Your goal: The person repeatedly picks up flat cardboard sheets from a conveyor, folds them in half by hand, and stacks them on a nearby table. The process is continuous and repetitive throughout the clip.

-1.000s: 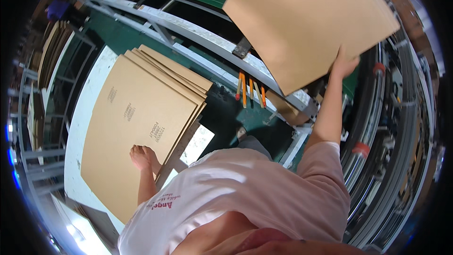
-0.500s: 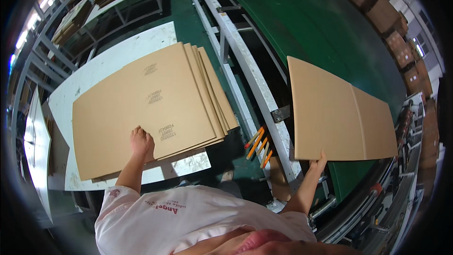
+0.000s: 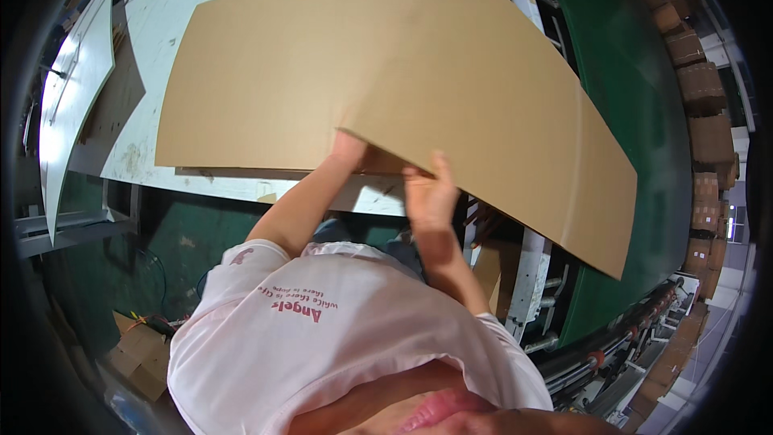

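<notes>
A large creased cardboard sheet (image 3: 491, 105) is tilted over the right part of a stack of flat cardboard (image 3: 258, 80) and reaches out toward the green belt. My right hand (image 3: 431, 197) grips the sheet's near edge, with the thumb on its face. My left hand (image 3: 349, 149) reaches in at the sheet's left corner, above the stack's near edge. The sheet hides its fingers, so I cannot tell what they hold. Under the stack is a white tabletop (image 3: 149, 125) with dark scuffs.
Right of the table runs a wide green conveyor belt (image 3: 656, 145) behind a pale metal frame (image 3: 527, 278). Metal rollers (image 3: 596, 366) lie at the lower right. Brown cartons (image 3: 708, 137) line the far right. A white panel (image 3: 79, 101) stands at the left; an open carton (image 3: 141, 358) sits on the floor.
The cardboard sheet has swung left from beside the belt to over the stack, carried by my right hand. My left hand has moved right, to the sheet's corner. My view has shifted too.
</notes>
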Demonstrator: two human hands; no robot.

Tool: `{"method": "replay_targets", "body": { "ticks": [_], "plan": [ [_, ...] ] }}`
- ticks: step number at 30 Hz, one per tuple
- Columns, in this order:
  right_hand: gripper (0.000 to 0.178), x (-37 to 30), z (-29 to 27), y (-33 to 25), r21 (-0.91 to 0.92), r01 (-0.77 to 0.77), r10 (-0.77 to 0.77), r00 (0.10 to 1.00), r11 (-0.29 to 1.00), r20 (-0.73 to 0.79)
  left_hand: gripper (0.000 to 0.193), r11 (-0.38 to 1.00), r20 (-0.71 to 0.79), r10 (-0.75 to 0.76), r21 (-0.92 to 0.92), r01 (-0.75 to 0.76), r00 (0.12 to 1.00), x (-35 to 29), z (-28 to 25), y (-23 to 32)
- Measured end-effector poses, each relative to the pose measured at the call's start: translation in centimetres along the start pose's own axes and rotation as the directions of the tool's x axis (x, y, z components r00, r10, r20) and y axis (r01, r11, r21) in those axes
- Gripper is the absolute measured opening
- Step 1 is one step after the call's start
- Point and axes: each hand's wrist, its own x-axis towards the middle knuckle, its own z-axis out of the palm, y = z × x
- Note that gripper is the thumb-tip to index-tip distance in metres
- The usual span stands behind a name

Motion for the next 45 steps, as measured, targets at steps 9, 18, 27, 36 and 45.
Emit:
{"method": "replay_targets", "body": {
  "ticks": [9,18,27,36,45],
  "plan": [
    [0.04,-7.1,8.3,26.5,-0.121,-0.654,0.665,0.737,0.747,0.124,0.057,0.982,0.195,0.137,-0.155,-0.107,0.971,-6.9,-3.6,-1.8],
    [0.077,-1.9,2.8,41.2,-0.365,-0.825,0.891,0.453,0.432,0.03,0.058,0.801,0.676,0.16,-0.515,0.305,0.72,-23.3,-10.0,-9.6],
    [0.054,-0.6,-2.4,30.6,-0.441,-0.823,0.927,0.369,0.358,0.065,0.067,0.905,0.19,0.261,-0.388,-0.172,0.946,-6.3,-11.5,-1.7],
    [0.013,10.1,-32.8,-6.9,-0.38,-0.467,0.487,0.872,0.798,-0.049,0.081,0.966,0.296,0.22,0.067,-0.25,0.929,-4.8,-4.6,2.0],
    [0.023,20.8,-38.0,-37.5,-0.308,0.313,-0.438,0.698,0.898,-0.567,0.081,0.974,0.238,0.22,0.007,-0.228,0.946,-4.4,-4.9,2.1]
  ]
}}
